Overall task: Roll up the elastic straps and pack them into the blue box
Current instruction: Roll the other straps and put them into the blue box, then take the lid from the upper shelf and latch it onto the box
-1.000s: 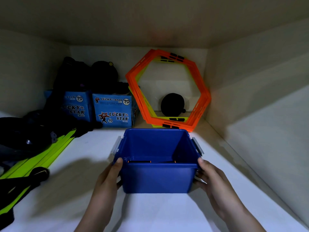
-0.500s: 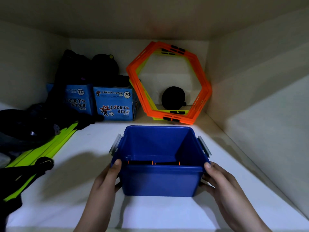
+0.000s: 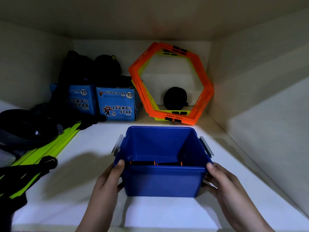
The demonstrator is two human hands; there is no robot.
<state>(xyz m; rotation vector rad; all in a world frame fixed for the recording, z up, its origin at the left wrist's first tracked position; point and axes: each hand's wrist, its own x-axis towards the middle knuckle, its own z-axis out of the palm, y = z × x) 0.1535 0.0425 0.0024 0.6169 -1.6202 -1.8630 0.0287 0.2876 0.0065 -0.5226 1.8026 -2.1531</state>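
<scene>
Hands — left [image 3: 107,181], right [image 3: 222,183] — around square blue plastic box [image 3: 163,181].

Two light-blue cardboard boxes at far left: the right one [image 3: 117,105] reads "LUCKY STAR BLUE" and "70"; the left one [image 3: 82,100], half hidden, "STAR", "70".

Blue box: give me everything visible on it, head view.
The blue box is a squarish open-topped tub that looks like glossy plastic, with no lid on it and a grey latch on each side wall near the rim. It stands upright on the white shelf, in front of the orange hexagon frames. Inside, low against the near wall, black rolls with orange edges show; most of the floor is hidden. The left hand and right hand grip its near corners, thumbs on the rim.
</scene>
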